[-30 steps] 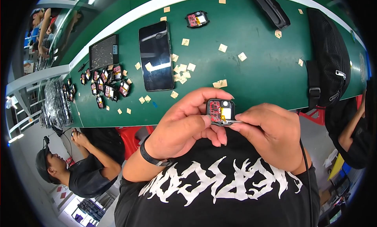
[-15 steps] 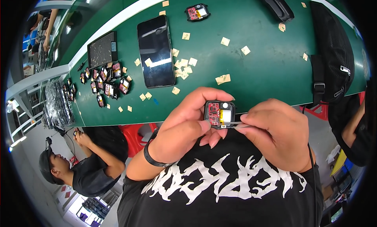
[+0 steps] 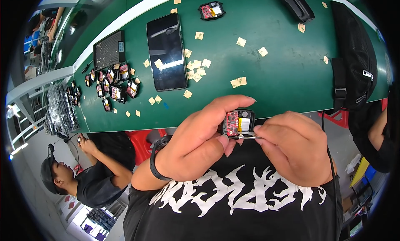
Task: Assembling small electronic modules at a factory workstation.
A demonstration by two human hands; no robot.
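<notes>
The left hand [image 3: 204, 137] holds a small black case [image 3: 251, 116] between its thumb and fingers. The case is open at the front, by the near edge of the green counter [image 3: 283, 74]. Inside it are a red board [image 3: 232, 123] with tiny parts and a silvery block [image 3: 244, 124] with a yellow strip. The right hand [image 3: 296, 145] pinches a thin silver tool [image 3: 250, 137] with its thumb and finger. The tool's tip is at the bottom edge of the case, by a tiny white part.

Big, jagged white letters [image 3: 225, 183] run across the person's black shirt [image 3: 233, 222]. The black tray [image 3: 106, 53] has a small pale blue label [image 3: 121, 47], too small to read. Some paper squares [image 3: 239, 82] have faint printed marks, too small to make out.

The left fingers hide the left side of the case, and some fingertips are tucked under it. The right fingers cover the other end of the tool. A long black holder [image 3: 293, 5] is cut off at the top. More open cases [image 3: 116, 93] sit close together near the tray, and some hide parts of others. A shiny black phone [image 3: 166, 53] lies beside them.
</notes>
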